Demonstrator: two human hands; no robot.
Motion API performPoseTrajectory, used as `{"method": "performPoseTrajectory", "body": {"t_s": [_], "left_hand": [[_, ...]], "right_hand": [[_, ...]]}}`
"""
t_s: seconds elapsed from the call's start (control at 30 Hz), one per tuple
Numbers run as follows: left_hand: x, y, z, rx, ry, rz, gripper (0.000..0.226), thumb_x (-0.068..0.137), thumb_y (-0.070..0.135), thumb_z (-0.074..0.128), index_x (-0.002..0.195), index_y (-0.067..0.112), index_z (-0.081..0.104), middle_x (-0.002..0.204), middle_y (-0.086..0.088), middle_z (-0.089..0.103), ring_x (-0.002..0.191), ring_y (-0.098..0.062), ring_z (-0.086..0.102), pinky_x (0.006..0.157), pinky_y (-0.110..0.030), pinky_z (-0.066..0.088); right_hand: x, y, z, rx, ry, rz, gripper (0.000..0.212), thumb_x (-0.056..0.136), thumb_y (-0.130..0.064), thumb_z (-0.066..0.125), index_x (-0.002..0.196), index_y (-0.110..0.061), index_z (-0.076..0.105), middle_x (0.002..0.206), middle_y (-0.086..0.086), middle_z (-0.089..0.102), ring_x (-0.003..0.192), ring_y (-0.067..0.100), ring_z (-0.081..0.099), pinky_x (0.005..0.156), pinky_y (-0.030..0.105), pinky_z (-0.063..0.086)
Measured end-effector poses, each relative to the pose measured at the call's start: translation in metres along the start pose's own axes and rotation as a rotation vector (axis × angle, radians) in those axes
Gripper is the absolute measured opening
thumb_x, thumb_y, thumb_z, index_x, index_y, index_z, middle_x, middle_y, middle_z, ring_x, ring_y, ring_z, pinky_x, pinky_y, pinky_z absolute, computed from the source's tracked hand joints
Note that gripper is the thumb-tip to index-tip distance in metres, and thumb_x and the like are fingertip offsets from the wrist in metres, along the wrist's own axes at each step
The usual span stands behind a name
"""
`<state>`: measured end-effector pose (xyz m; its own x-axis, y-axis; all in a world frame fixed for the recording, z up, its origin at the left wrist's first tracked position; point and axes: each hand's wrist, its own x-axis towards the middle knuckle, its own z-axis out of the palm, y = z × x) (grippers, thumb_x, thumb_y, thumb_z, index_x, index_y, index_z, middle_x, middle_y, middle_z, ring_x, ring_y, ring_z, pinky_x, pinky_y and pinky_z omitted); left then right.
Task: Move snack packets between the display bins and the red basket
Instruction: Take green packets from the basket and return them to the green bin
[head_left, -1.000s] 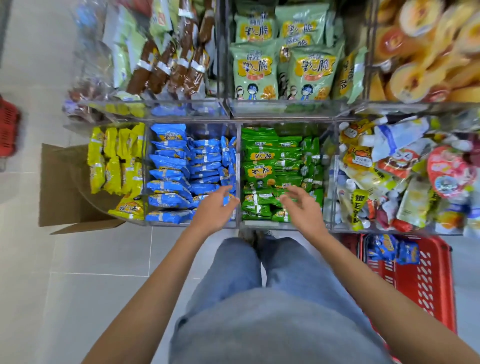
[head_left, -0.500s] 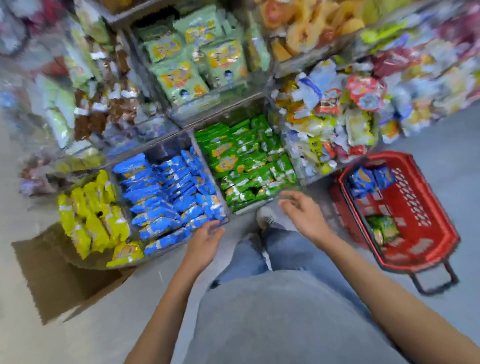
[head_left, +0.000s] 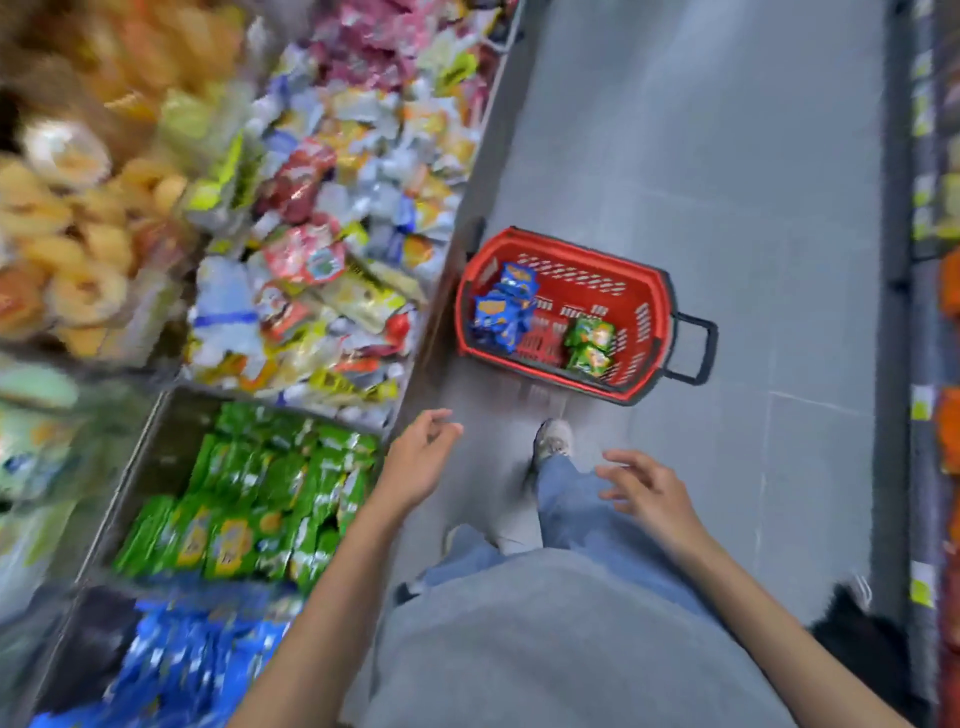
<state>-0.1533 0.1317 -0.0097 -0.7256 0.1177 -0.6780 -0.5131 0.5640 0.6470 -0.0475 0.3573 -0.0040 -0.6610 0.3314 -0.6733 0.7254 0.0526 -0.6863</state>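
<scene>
Our left hand (head_left: 421, 457) and right hand (head_left: 649, 493) both hover empty just short of the red basket (head_left: 592, 270), fingers loosely apart and gripping nothing. We judge the task to be part-way through. Inside the basket, a cluster of blue packets (head_left: 504, 306) lies at the end away from its black handle (head_left: 707, 353), and two green packets (head_left: 589, 345) lie at the handle end. Left of the basket and nearer us, the green bin (head_left: 260, 493) is well stocked, and so is the blue bin (head_left: 171, 670) farther from the basket. We cannot tell whether the next packets go in or come out. The packets look small, glossy and crinkled, and their print is too blurred to read.
</scene>
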Motion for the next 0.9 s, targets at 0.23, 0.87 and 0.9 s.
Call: {"method": "performPoseTrajectory", "body": {"t_s": [0.23,0.87,0.9], "left_hand": [[0.069,0.095,0.057,0.158,-0.054,0.088,0.03,0.094,0.02,0.054,0.124,0.012,0.057,0.112,-0.01,0.065,0.103,-0.02,0.058,0.085,-0.023,0.038],[0.436,-0.005,0.243,0.86,-0.213,0.311,0.036,0.096,0.035,0.045,0.127,0.018,0.051,0.122,-0.003,0.063,0.113,-0.027,0.057,0.087,-0.036,0.043],[0.446,-0.018,0.248,0.884,-0.216,0.311,0.037,0.096,0.036,0.045,0.127,0.019,0.051,0.122,-0.004,0.063,0.112,-0.027,0.057,0.086,-0.036,0.043]], "right_hand": [[0.089,-0.029,-0.053,0.055,0.067,0.082,0.02,0.092,-0.009,0.052,0.111,-0.008,0.06,0.093,0.009,0.064,0.069,0.015,0.06,0.072,0.028,0.045],[0.515,0.153,-0.032,-0.515,0.053,0.252,0.047,0.088,-0.028,0.058,0.127,-0.005,0.049,0.128,0.016,0.054,0.116,0.033,0.051,0.096,0.039,0.042],[0.531,0.167,-0.028,-0.595,0.044,0.242,0.052,0.087,-0.028,0.059,0.131,-0.004,0.044,0.132,0.016,0.049,0.12,0.034,0.047,0.1,0.04,0.039]]}}
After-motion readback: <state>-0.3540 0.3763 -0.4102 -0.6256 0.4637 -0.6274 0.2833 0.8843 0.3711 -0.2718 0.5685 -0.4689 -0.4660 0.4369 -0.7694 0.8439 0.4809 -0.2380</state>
